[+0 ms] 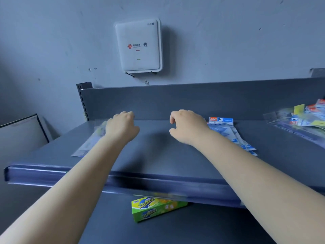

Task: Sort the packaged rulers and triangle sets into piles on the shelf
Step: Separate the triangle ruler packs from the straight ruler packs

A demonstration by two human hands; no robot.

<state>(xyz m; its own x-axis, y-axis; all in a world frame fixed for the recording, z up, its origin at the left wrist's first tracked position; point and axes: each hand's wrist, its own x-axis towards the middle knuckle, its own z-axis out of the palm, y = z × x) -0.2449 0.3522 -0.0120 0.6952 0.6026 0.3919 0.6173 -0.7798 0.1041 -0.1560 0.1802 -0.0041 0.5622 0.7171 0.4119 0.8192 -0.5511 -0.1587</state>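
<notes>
A clear packaged ruler (91,138) lies on the left of the dark grey shelf (158,152). My left hand (122,126) hovers over its far end with fingers loosely curled, and no grip shows. A pile of blue-and-white packaged sets (226,131) lies right of centre. My right hand (188,127) hangs just left of that pile, fingers loosely curled, holding nothing. A jumbled heap of several packages (306,118) sits at the far right of the shelf.
The shelf has an upright back panel (193,101) and a front rail (123,180). A green and yellow box (156,208) lies on the lower shelf. A white router box (139,45) hangs on the wall. A framed board (21,134) leans at the left.
</notes>
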